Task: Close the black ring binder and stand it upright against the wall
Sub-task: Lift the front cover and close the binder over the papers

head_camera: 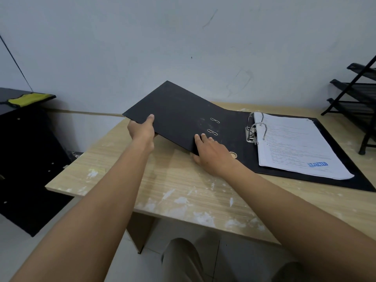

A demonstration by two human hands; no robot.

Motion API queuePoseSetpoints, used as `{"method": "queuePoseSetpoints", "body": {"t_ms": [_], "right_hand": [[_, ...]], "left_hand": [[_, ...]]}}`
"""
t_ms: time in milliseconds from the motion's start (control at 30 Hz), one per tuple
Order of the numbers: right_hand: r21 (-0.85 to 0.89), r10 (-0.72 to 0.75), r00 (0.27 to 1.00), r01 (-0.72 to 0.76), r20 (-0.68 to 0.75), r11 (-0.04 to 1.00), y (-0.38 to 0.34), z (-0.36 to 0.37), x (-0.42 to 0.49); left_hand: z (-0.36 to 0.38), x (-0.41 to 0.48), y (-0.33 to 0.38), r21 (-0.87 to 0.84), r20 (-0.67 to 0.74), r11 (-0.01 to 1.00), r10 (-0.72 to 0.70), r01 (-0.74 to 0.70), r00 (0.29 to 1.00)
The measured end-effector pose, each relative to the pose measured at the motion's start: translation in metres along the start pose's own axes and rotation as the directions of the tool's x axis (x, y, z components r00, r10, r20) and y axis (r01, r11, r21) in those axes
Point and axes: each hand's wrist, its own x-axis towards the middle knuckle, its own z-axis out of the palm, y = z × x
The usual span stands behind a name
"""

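The black ring binder (183,112) lies open on the wooden table (183,190). Its right half rests flat and carries a stack of printed papers (295,143) threaded on two metal rings (257,123). The left cover is lifted off the table and slopes up to the left. My left hand (142,130) grips the cover's near left corner, thumb on top. My right hand (211,153) holds the cover's near edge close to the spine, fingers on top. The pale wall (183,47) rises right behind the table.
A black cabinet (26,155) stands to the left with a yellow-green cloth (28,99) on top. A black tiered metal rack (358,98) sits at the table's far right. The tabletop is flecked with white paint. My knees show below the table's front edge.
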Motion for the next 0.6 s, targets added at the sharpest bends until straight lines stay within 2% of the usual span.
{"method": "queuePoseSetpoints", "body": {"t_ms": [233, 600], "right_hand": [[0.024, 0.098, 0.995, -0.099, 0.033, 0.995, -0.005, 0.002, 0.003], [0.231, 0.246, 0.969, -0.237, -0.012, 0.944, -0.007, -0.007, -0.010]], "left_hand": [[0.014, -0.015, 0.018, 0.060, 0.059, 0.991, 0.117, -0.120, 0.991], [0.061, -0.054, 0.051, 0.152, 0.204, 0.915, 0.341, -0.374, 0.918]]}}
